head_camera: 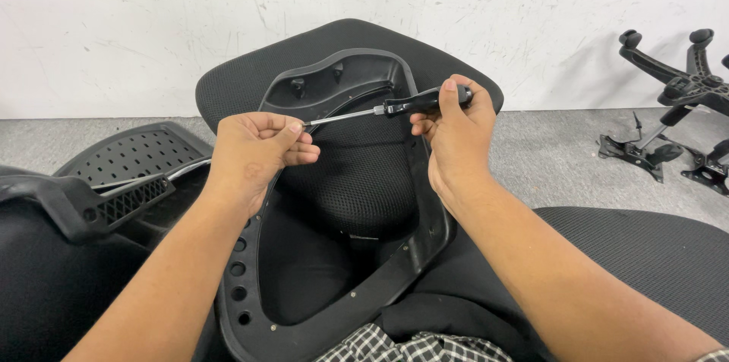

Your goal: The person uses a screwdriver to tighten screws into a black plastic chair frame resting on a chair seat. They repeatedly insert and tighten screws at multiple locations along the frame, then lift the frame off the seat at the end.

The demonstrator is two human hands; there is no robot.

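My right hand (453, 134) grips the black handle of a screwdriver (395, 107) held nearly level, tip pointing left. My left hand (257, 147) has its fingers pinched around the tip of the metal shaft; whether a screw is between the fingers is hidden. Both hands hover over a black plastic chair backrest frame (357, 286) that lies across my lap, with black mesh (357, 180) inside it and a row of round holes along its left rail.
A black perforated plastic chair part (129, 155) and an armrest-like piece (68, 206) lie at the left. A black mesh seat cushion (645, 256) is at the right. A chair base with castors (676, 96) lies by the white wall on grey floor.
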